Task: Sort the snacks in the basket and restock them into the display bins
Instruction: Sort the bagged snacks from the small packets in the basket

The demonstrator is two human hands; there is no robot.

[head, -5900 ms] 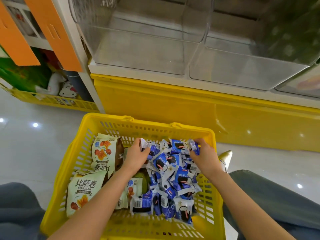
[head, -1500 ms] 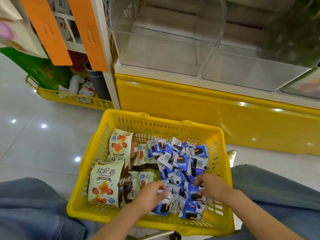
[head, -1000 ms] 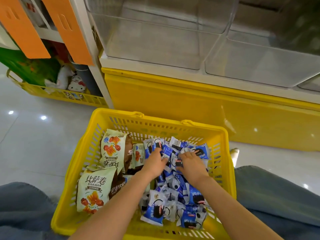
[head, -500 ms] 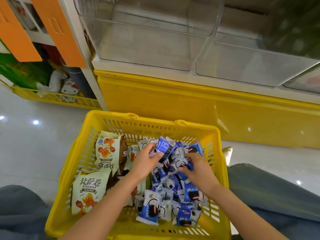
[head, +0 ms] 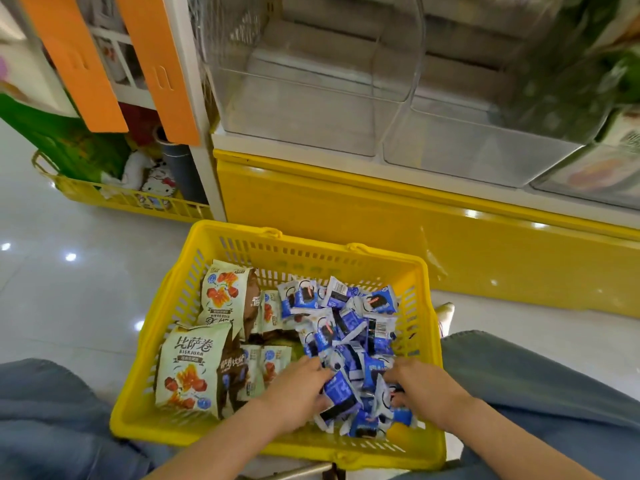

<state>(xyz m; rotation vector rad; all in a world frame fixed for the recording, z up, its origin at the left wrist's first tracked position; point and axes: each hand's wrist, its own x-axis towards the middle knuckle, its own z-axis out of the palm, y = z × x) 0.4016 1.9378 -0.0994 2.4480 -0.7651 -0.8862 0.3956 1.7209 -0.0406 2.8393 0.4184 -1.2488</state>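
Reaching into the yellow basket (head: 304, 242) on the floor (head: 69, 306), both hands were down in the heap of blue packets (head: 349, 327) that filled the basket's right half. Head view, the only one.

The left hand (head: 298, 393) sat at the near edge of the heap, fingers curled and thumb on top, gripping blue packets. The right hand (head: 422, 386) was just across from it, fingers hooked down into the same heap and closed on more of the blue packets. How many each hand held, could not tell. The hands were near each other but apart, with packets between them.

Left half of the basket: a near pale-green bag (head: 192, 368) propped by the near left corner, and a far pale-green bag (head: 223, 294) behind it toward the far wall. Between these and the blue heap lay small green packets (head: 273, 362) and a brown packet (head: 233, 374), all overlapping.

Beyond the basket stood the display. It had a glossy yellow base panel (head: 381, 230) low down. Above it were two clear bins side by side, the left bin (head: 304, 109) and the right bin (head: 478, 140), their walls meeting. The far right of the display was blurred.

Off to the left hung two orange panels (head: 159, 64). Below them a second yellow basket (head: 114, 199) sat on the floor, holding a white cat-faced toy (head: 157, 183). The person's denim knees flanked the basket, the left knee (head: 45, 410) and the right knee (head: 536, 382).
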